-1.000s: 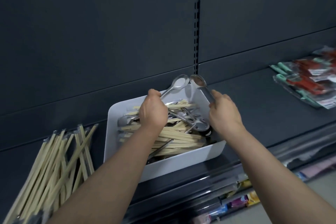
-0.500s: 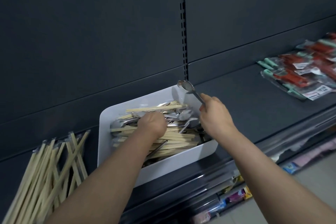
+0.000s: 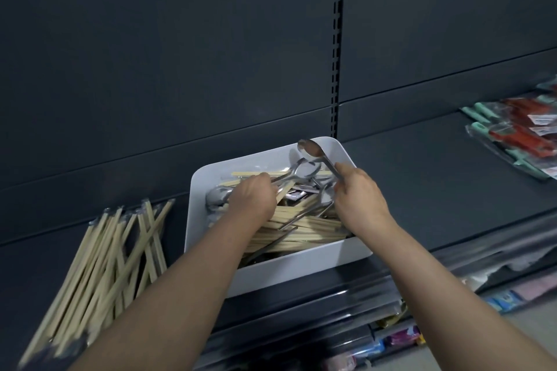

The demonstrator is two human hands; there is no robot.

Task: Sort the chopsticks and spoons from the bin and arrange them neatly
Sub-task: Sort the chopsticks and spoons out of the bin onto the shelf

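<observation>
Spoon in right hand; left hand grips second spoon in bin

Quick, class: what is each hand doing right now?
Left hand: grips spoon handles in the bin.
Right hand: holds a raised spoon.

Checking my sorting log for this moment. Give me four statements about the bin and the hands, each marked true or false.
1. The right hand holds a spoon by its handle. True.
2. The bin is empty. False: chopsticks and spoons lie in it.
3. A pile of chopsticks lies on the shelf left of the bin. True.
4. The left hand rests on the shelf outside the bin. False: it reaches into the bin.
</observation>
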